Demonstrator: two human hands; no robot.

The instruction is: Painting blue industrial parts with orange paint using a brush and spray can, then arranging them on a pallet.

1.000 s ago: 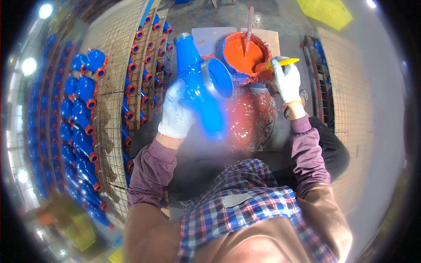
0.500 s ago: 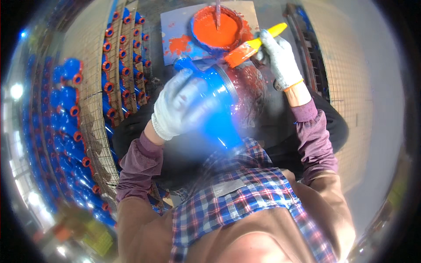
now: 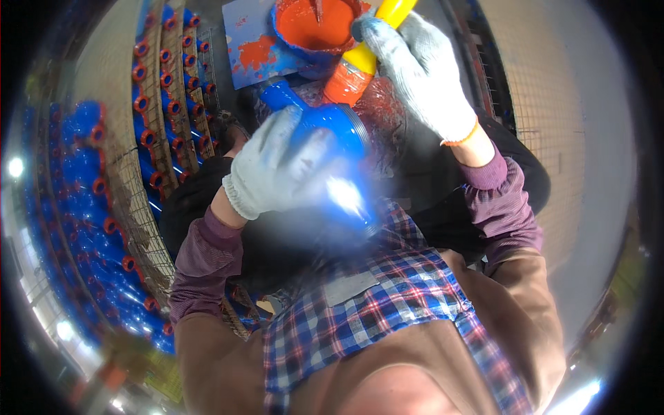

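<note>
In my gloved left hand [image 3: 277,166] is a glossy blue pipe fitting [image 3: 328,128], its fingers wrapped round the body. A side branch points up and left, and a ridged, thread-like end faces right; the lower part is blurred. My gloved right hand [image 3: 422,76] grips a paintbrush [image 3: 363,59] by its yellow handle. Its bristles, coated in orange-red paint, hang just above the fitting's ridged end; I cannot tell if they touch it. Beyond the fitting stands a paint bowl [image 3: 282,40] with orange-red paint and a stick in it.
Under the bowl lies a paint-stained board [image 3: 242,34]. Paint-smeared plastic-like sheeting [image 3: 380,121] shows behind the fitting. Racks [image 3: 169,93] of blue fittings with red ends stand at left, with more blurred blue fittings [image 3: 79,187] farther out. Wire mesh [image 3: 553,117] runs along the right.
My right hand has brought the brush from beside the bowl down and left towards the fitting's ridged end. The bowl and board now appear higher and farther left in view.
</note>
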